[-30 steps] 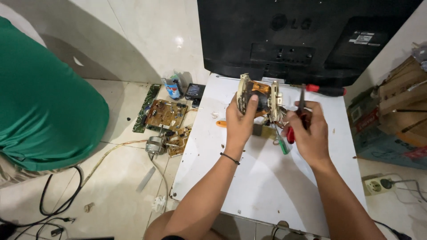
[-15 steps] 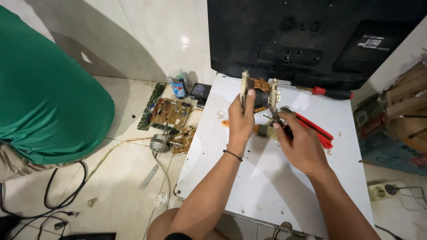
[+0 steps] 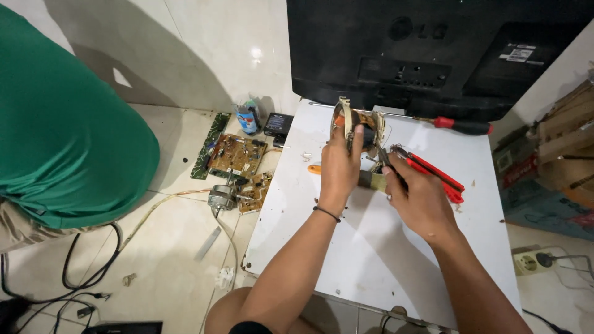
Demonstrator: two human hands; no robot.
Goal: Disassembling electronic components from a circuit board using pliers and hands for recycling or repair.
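My left hand (image 3: pixel 340 167) grips a round coil assembly with copper windings and a cream plastic frame (image 3: pixel 359 124), held upright above the white table (image 3: pixel 371 260). My right hand (image 3: pixel 421 201) holds red-handled pliers (image 3: pixel 433 173), their jaws pointing at the lower side of the coil. A small tan piece (image 3: pixel 373 180) lies between the two hands; I cannot tell whether the fingers touch it.
A black television (image 3: pixel 433 49) stands at the table's far edge, a red-handled screwdriver (image 3: pixel 461 125) before it. On the floor left lie circuit boards (image 3: pixel 236 154), a small motor (image 3: pixel 221 198), a can (image 3: pixel 249 117) and cables. A person in a green shirt (image 3: pixel 62 124) crouches at left. A power strip (image 3: pixel 535 261) lies right.
My right hand has lowered and turned, so the pliers now lie flatter, handles pointing right. The coil stays in my left hand. The view has shifted slightly.
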